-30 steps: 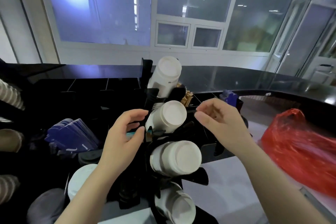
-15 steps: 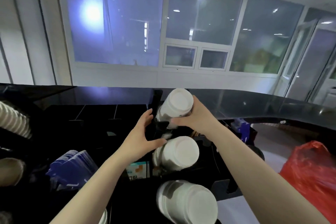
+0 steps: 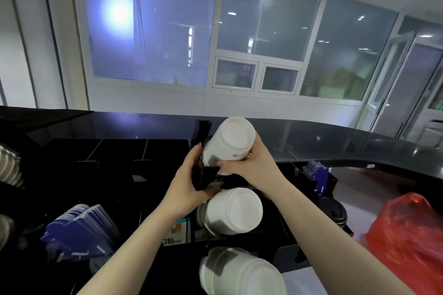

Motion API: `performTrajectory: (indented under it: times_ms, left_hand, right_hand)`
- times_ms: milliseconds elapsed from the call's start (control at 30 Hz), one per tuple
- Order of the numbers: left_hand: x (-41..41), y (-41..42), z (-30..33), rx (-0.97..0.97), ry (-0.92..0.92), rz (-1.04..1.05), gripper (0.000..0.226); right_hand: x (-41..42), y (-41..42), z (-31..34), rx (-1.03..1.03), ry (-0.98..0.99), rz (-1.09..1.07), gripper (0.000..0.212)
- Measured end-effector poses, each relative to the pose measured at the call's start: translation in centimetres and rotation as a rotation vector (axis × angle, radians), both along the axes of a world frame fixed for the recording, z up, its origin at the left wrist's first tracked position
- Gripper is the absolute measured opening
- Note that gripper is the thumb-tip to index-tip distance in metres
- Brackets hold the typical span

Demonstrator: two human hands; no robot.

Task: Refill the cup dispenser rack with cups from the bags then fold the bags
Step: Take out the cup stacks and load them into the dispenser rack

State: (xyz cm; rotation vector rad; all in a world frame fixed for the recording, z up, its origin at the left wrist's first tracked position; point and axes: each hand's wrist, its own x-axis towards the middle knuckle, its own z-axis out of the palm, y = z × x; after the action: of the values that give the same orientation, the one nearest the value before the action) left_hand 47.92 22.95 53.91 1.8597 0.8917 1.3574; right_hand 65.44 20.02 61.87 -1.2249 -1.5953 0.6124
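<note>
Hands: your right hand (image 3: 251, 165) grasps the top cup stack (image 3: 229, 145) in the rack (image 3: 203, 175); your left hand (image 3: 189, 189) grips the black holder beneath. Advice: brace the holder, push the stack straight along its slot. Red bag (image 3: 407, 235): on the table, right.

— What do we see on the black dispenser rack (image 3: 203, 178)?
— Three white cup stacks, bottoms toward us: top stack (image 3: 229, 145) at twelve o'clock, middle stack (image 3: 231, 211), lowest stack (image 3: 242, 273) at six.
</note>
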Motion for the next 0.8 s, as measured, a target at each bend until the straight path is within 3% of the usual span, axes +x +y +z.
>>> performTrajectory:
  times_ms: [333, 800]
  left_hand:
    - [0.4, -0.3, 1.4, 0.191, -0.004, 0.111, 0.088]
    - [0.5, -1.3, 1.5, 0.083, 0.125, 0.229, 0.072]
  right_hand:
    - [0.3, -0.8, 0.6, 0.039, 0.123, 0.035, 0.072]
    - [-0.1, -1.4, 1.8, 0.127, 0.153, 0.08, 0.064]
